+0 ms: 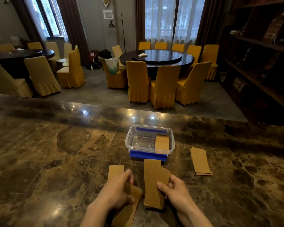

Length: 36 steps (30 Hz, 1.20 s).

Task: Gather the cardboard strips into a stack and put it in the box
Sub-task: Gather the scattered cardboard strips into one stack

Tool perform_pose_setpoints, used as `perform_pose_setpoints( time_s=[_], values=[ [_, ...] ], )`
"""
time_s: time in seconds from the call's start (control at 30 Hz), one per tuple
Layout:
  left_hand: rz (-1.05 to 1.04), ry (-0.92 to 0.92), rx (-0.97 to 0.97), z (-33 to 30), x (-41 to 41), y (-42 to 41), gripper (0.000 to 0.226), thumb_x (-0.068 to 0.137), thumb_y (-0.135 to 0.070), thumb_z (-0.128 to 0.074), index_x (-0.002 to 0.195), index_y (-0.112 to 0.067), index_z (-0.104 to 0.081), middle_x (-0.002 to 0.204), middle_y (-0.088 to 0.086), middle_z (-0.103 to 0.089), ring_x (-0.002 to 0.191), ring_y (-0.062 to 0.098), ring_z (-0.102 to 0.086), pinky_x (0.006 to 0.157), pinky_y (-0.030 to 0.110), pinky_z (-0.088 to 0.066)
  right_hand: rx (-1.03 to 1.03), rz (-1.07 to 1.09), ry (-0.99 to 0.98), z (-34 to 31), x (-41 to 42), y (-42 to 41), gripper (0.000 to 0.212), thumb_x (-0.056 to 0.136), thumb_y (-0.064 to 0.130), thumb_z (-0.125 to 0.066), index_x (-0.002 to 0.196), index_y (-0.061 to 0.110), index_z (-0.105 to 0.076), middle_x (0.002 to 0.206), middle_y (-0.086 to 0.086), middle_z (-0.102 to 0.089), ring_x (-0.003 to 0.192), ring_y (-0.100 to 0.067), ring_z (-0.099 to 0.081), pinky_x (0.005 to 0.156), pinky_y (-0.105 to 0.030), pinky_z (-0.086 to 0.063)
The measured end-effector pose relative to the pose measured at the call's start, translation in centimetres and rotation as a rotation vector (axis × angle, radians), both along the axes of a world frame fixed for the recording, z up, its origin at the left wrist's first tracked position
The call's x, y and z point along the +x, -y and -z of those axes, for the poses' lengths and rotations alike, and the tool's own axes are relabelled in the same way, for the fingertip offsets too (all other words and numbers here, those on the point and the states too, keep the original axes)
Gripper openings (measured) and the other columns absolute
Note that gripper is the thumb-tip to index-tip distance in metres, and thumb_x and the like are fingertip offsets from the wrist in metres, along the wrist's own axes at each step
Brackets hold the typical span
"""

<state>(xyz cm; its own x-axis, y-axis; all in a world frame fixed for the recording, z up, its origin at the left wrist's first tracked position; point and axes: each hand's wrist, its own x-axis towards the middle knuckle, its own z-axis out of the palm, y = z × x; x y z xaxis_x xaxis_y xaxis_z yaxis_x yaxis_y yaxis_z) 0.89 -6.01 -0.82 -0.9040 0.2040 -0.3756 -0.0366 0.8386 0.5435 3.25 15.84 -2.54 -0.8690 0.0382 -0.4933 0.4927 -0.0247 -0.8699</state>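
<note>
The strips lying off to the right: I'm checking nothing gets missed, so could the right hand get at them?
Probably yes: the strips lie on bare counter, nothing between, though the right hand holds others.

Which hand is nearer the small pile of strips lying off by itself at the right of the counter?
Right. The right hand is left of and nearer the camera than that pile, gripping other strips; the left hand is farther left.

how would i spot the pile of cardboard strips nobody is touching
Find the clear plastic box with blue clips on the marble counter. Just right of it, nearer the person, lies a small fanned pile of strips. Unlike the strips under the hands, it sits alone, untouched.
</note>
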Motion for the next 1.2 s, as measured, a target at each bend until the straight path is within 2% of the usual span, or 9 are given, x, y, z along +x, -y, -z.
perform_pose_setpoints(
  time_s=[0.23,0.3,0.4,0.53,0.63,0.73,0.87,1.07,1.2],
  values=[
    [-0.407,-0.164,0.598,-2.1,-0.5,-1.2,0.022,0.098,-0.009,-0.065,0.107,-0.028,-0.058,0.101,0.000,-0.071,0.081,0.008,-0.075,0.059,0.020,-0.058,-0.082,-0.068,-0.004,-0.5,0.0,0.1,0.034,0.089,0.010,-0.073,0.120,0.018,-0.063,0.111,-0.005,-0.078,0.102,-0.019,-0.075,0.084,-0.034,-0.061],
    [-0.438,-0.150,0.731,-2.4,-0.5,-1.7,0.021,0.100,-0.005,-0.061,0.111,-0.023,-0.059,0.100,0.004,-0.072,0.078,0.001,-0.075,0.056,0.015,-0.057,-0.053,-0.074,-0.009,-0.7,-0.1,0.4,0.034,0.089,0.011,-0.073,0.121,0.017,-0.063,0.111,-0.004,-0.079,0.102,-0.018,-0.075,0.083,-0.033,-0.061],
    [-0.414,-0.113,0.790,-2.1,-0.3,-2.0,0.022,0.102,-0.008,-0.058,0.113,-0.027,-0.060,0.105,0.006,-0.074,0.081,0.008,-0.076,0.065,0.021,-0.059,-0.036,-0.078,-0.018,-0.9,-0.1,0.9,0.032,0.089,0.012,-0.074,0.118,0.021,-0.063,0.108,-0.003,-0.080,0.100,-0.018,-0.076,0.088,-0.037,-0.062],
    [-0.395,-0.167,0.721,-1.3,-0.4,-1.9,0.022,0.102,-0.017,-0.061,0.117,-0.033,-0.060,0.115,-0.002,-0.072,0.099,0.006,-0.071,0.079,0.023,-0.058,-0.005,-0.103,-0.038,-1.0,0.1,1.2,0.035,0.090,0.015,-0.072,0.123,0.023,-0.062,0.113,0.001,-0.077,0.102,-0.012,-0.074,0.083,-0.029,-0.060],
    [-0.507,-0.345,0.359,-0.2,-0.8,-0.7,0.028,0.096,-0.025,-0.069,0.122,-0.033,-0.058,0.122,-0.007,-0.067,0.113,0.011,-0.066,0.089,0.025,-0.054,0.028,-0.078,-0.048,-0.9,0.1,1.0,0.039,0.092,0.013,-0.070,0.130,0.015,-0.060,0.110,0.004,-0.074,0.099,-0.008,-0.069,0.074,-0.020,-0.056],
    [-0.480,-0.333,-0.131,0.9,-0.5,0.5,0.048,0.093,-0.047,-0.065,0.135,-0.034,-0.048,0.129,-0.003,-0.064,0.121,0.021,-0.060,0.101,0.039,-0.051,0.039,-0.026,-0.034,-0.4,0.0,0.7,0.038,0.093,0.010,-0.068,0.130,0.011,-0.059,0.101,0.006,-0.072,0.091,-0.004,-0.068,0.061,-0.016,-0.054],
    [-0.366,-0.295,-0.393,2.0,0.3,0.3,0.065,0.087,-0.062,-0.062,0.142,-0.035,-0.039,0.135,-0.001,-0.062,0.128,0.024,-0.054,0.104,0.040,-0.044,0.025,0.014,-0.011,0.0,-0.2,0.4,0.039,0.094,0.004,-0.067,0.132,0.007,-0.059,0.100,0.000,-0.074,0.090,-0.010,-0.069,0.067,-0.019,-0.054],
    [-0.434,-0.226,-0.200,1.3,0.1,0.0,0.076,0.078,-0.038,-0.084,0.140,-0.037,-0.038,0.135,-0.001,-0.054,0.123,0.025,-0.058,0.099,0.040,-0.051,0.031,0.014,-0.002,-0.1,-0.1,0.5,0.042,0.094,0.006,-0.067,0.135,0.008,-0.057,0.101,0.001,-0.072,0.090,-0.007,-0.066,0.066,-0.017,-0.052],
    [-0.606,-0.188,0.190,0.7,-0.3,0.0,0.061,0.081,-0.011,-0.084,0.130,-0.032,-0.053,0.100,-0.009,-0.070,0.098,0.018,-0.069,0.091,0.042,-0.056,0.008,0.000,-0.009,-0.6,-0.1,0.3,0.041,0.094,0.007,-0.066,0.134,0.008,-0.056,0.103,0.002,-0.071,0.090,-0.006,-0.066,0.067,-0.016,-0.052]
  ],
)
